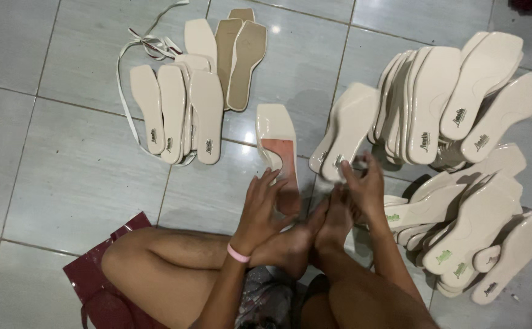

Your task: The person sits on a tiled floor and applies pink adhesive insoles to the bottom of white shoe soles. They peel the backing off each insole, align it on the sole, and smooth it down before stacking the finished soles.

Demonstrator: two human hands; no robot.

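The left hand [264,207], fingers spread, rests on the cream square-toed sole with a reddish patch [280,152] (long axis pointing away); the right hand [363,186] pinches something unclear.

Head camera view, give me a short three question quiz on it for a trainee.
1. True or false: the left hand rests on a sole piece with a reddish underside.
2. Which hand wears a pink wristband? A left, B right.
3. The right hand reaches toward the large pile of cream ____.

Key: 1 true; 2 A; 3 insoles.
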